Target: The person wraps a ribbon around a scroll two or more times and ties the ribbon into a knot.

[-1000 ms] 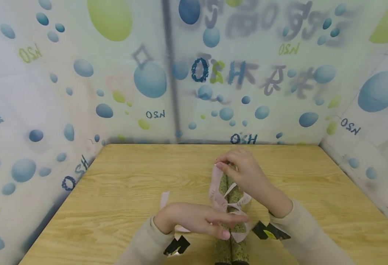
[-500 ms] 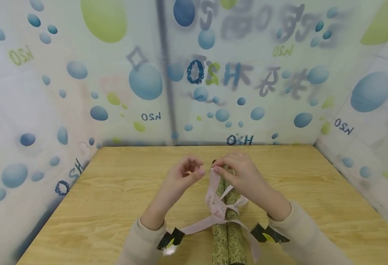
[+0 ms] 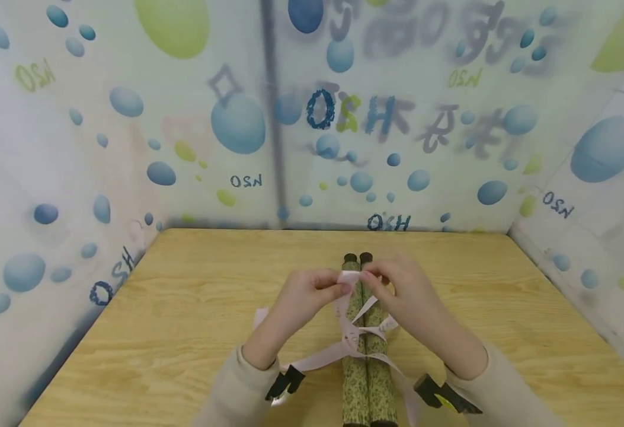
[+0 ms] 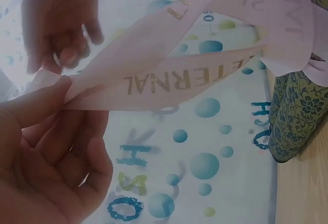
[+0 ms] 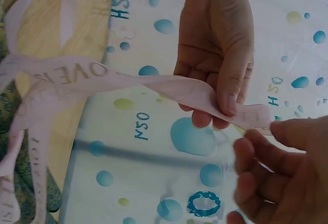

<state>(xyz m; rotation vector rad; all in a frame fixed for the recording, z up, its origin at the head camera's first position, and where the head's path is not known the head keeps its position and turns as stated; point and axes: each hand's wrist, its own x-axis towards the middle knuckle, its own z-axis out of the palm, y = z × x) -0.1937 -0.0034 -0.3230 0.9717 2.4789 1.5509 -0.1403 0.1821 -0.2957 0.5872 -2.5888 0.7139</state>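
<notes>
Two tubes (image 3: 355, 388) covered in green floral cloth, with dark end caps, lie side by side on the table. Around their middle is tied a pink ribbon (image 4: 179, 83) printed with gold letters, "ETERNAL" among them. A raised loop of it stretches up from the knot (image 3: 351, 339). My left hand (image 3: 306, 305) pinches this loop between thumb and fingers near its top. My right hand (image 3: 410, 305) pinches the ribbon's tip; in the right wrist view thumb and forefinger of the right hand (image 5: 287, 167) meet at that tip, close to the left hand (image 5: 218, 55).
Loose ribbon tails (image 3: 317, 360) trail left and right of the tubes. The wooden table (image 3: 210, 296) ends at a back wall (image 3: 429, 118) with blue and green bubble prints. Black pieces with yellow marks (image 3: 445, 396) sit at both sleeve cuffs.
My left hand has risen from over the lower ribbon to the loop's top and now pinches it. The right hand has kept hold of the ribbon; its top now bends sideways between both hands.
</notes>
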